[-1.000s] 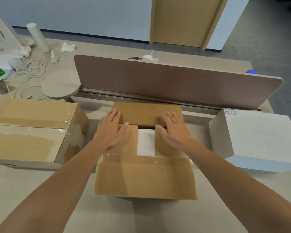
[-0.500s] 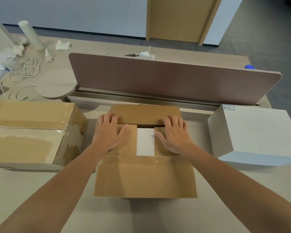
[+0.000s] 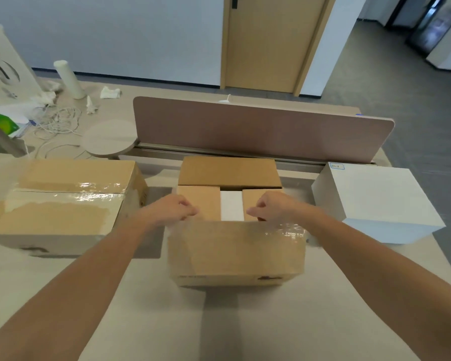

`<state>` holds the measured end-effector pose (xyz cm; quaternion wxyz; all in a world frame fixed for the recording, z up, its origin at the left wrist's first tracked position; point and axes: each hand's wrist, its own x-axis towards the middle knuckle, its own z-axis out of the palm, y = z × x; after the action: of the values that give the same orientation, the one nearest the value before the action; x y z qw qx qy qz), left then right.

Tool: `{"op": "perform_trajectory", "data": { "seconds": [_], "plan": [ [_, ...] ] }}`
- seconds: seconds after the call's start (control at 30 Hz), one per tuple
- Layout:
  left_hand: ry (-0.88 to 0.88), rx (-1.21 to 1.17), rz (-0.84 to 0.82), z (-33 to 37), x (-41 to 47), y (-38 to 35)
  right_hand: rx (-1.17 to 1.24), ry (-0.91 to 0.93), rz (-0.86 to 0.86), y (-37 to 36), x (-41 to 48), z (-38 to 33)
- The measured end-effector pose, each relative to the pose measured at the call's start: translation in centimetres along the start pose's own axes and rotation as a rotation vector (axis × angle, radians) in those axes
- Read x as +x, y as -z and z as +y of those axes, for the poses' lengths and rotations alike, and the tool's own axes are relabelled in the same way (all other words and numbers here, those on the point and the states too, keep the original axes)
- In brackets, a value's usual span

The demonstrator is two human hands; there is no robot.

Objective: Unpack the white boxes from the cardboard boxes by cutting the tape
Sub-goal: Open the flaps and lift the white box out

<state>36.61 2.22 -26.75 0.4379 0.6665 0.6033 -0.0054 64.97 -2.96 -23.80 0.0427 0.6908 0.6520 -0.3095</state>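
Both the left hand (image 3: 172,209) and right hand (image 3: 274,208) seem to pinch the near flap (image 3: 235,248) of the open cardboard box (image 3: 229,171) on the bench (image 3: 245,324) — a sharp tug could tear it or slide the box, with the white box (image 3: 231,205) lying inside between the side flaps.

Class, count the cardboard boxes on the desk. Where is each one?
2. The taped cardboard box sits at the left; the open cardboard box is in the middle, a white box showing inside. Others may be hidden behind the divider.
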Motion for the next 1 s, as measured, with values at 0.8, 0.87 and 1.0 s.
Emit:
{"op": "perform_trajectory", "data": {
  "seconds": [0.8,0.87,1.0],
  "plan": [
    [-0.144,0.699,-0.335,-0.5,-4.7,-3.4,-0.593,0.008,-0.097,-9.2,-7.6,0.7],
    [-0.093,0.64,-0.363,-0.2,-4.6,-2.9,-0.595,0.016,-0.14,-8.9,-7.4,0.7],
    [-0.101,0.505,-0.165,1.0,-3.5,-2.7,-0.338,-0.006,-0.312,-6.6,-6.6,0.8]
  ]
}}
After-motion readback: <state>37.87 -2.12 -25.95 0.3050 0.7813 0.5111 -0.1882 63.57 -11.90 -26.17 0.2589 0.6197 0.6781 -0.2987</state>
